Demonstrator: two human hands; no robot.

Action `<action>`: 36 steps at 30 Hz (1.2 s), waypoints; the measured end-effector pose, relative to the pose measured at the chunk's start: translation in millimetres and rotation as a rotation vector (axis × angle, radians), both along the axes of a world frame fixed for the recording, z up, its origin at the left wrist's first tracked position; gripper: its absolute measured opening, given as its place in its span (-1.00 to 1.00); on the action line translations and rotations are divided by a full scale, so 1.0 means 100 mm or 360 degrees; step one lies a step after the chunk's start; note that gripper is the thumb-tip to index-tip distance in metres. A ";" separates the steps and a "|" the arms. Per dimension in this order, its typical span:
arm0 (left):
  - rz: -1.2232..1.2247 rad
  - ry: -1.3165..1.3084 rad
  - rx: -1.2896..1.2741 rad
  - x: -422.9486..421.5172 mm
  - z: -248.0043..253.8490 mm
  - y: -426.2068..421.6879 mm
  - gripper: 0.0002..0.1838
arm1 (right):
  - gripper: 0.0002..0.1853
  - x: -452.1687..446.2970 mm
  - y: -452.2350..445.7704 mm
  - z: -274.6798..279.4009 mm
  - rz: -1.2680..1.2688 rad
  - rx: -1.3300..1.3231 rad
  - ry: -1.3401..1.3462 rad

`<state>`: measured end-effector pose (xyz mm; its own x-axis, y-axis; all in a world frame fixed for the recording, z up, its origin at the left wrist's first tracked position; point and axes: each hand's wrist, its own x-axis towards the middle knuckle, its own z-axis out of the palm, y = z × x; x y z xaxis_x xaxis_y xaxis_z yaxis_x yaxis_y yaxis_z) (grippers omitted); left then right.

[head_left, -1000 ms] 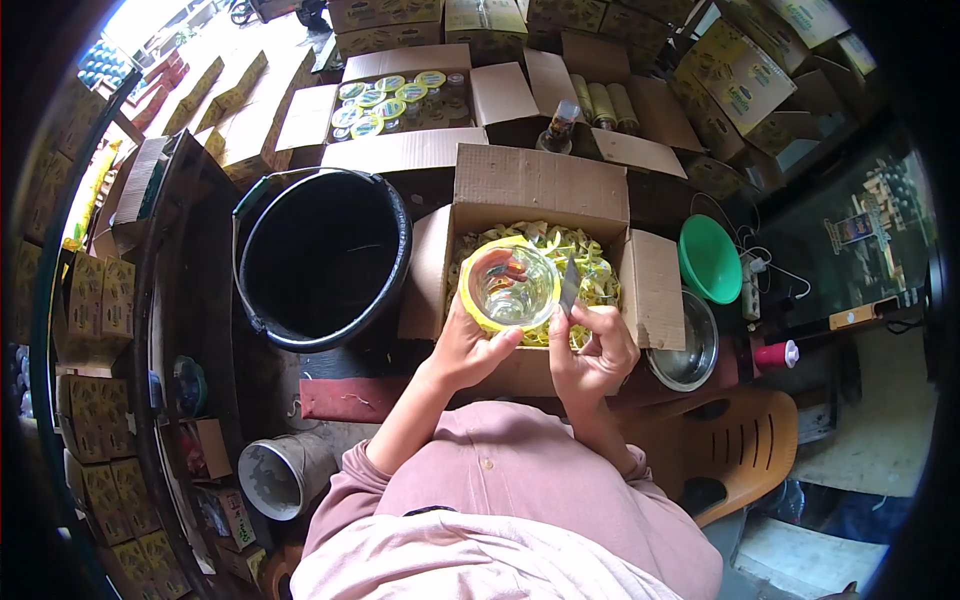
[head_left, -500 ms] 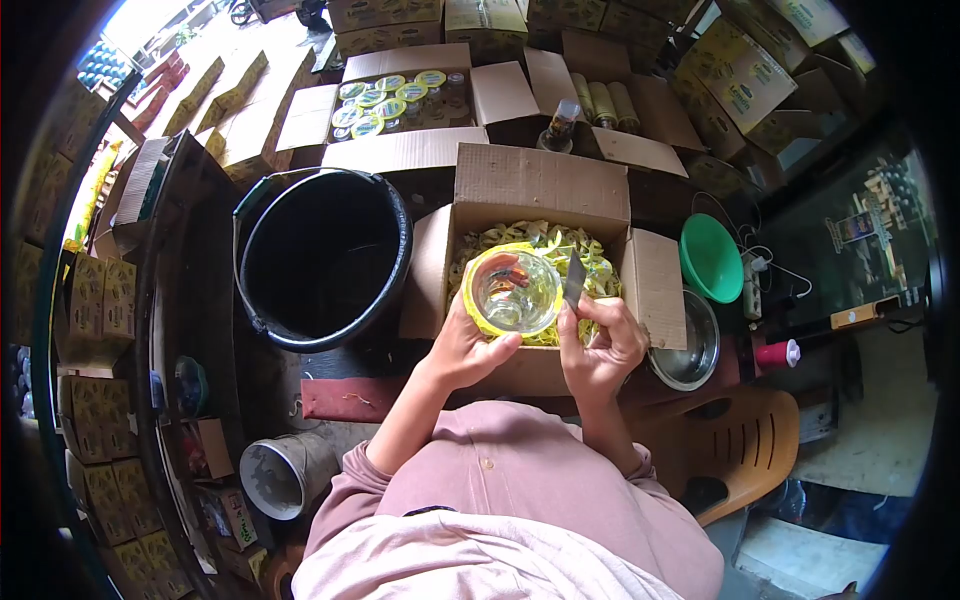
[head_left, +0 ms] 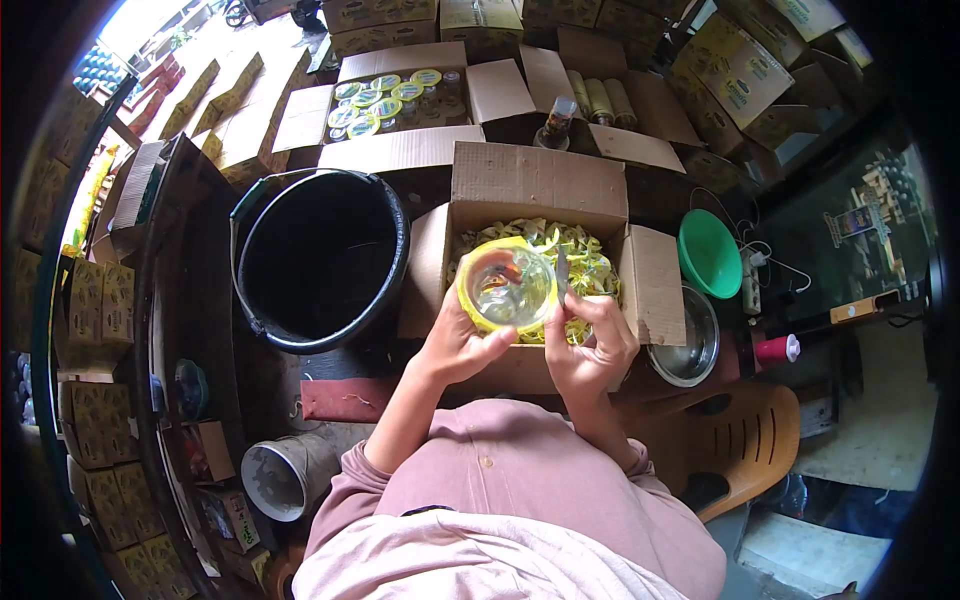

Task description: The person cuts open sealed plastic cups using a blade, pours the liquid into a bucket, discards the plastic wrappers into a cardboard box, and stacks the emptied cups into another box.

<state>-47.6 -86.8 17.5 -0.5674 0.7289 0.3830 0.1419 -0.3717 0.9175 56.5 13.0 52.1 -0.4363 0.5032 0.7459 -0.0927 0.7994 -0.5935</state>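
Observation:
My left hand (head_left: 456, 340) is wrapped around a clear plastic cup (head_left: 506, 290) with a yellow band at its edge. My right hand (head_left: 596, 338) pinches a flat grey metal blade (head_left: 562, 272), which points upward close to the cup's right edge. I cannot tell whether the blade touches the yellow band. Beneath both hands stands an open cardboard box (head_left: 538, 182) holding many yellow and whitish strips (head_left: 590, 262).
A black bucket (head_left: 402, 250) stands left of the box. On the right are a green bowl (head_left: 711, 254), a metal bowl (head_left: 700, 335) and a pink spool (head_left: 770, 349). Behind, another carton (head_left: 400, 150) holds several yellow-lidded cups (head_left: 362, 125). An orange chair (head_left: 760, 435) is at lower right.
The cup has shifted slightly left and tilted. My right hand has moved a little left, and the blade now stands more upright and nearer the cup's edge.

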 end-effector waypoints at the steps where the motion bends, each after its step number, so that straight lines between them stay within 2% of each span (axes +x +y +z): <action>1: -0.0020 0.0048 -0.0020 -0.01 -0.01 0.00 -0.25 | -0.81 -0.01 0.01 -0.01 0.0003 -0.0037 -0.0009; 5: 0.0006 -0.0126 0.0047 0.00 -0.03 0.00 -0.21 | -0.82 -0.03 0.04 0.00 0.0102 -0.0201 -0.0005; 6: -0.0041 -0.0230 0.0111 0.00 -0.01 0.02 -0.15 | -0.82 -0.02 0.05 0.01 0.0149 -0.0243 0.0007; 9: 0.0103 0.0102 0.0187 0.01 -0.06 0.10 -0.11 | -0.82 -0.03 0.04 0.00 0.0128 -0.0161 0.0064; 14: 0.0204 -0.0002 0.0067 0.04 -0.03 0.12 -0.24 | -0.83 0.00 0.00 -0.02 0.0116 -0.0115 0.0055; 18: 0.0325 0.0148 0.0050 0.03 -0.06 0.13 -0.25 | -0.84 0.04 -0.04 -0.04 0.0109 -0.0202 -0.0013; 20: 0.0356 0.0245 -0.0010 0.02 -0.08 0.13 -0.25 | -0.83 0.00 -0.01 -0.03 0.0080 -0.0102 0.0027; 27: 0.0363 0.0202 -0.0085 0.00 -0.06 0.08 -0.26 | -0.83 -0.07 0.00 -0.04 0.0029 0.0015 0.0056; 36: 0.0395 0.0236 -0.0169 -0.06 -0.08 0.08 -0.32 | -0.85 -0.09 -0.02 -0.10 -0.0009 -0.0137 -0.0044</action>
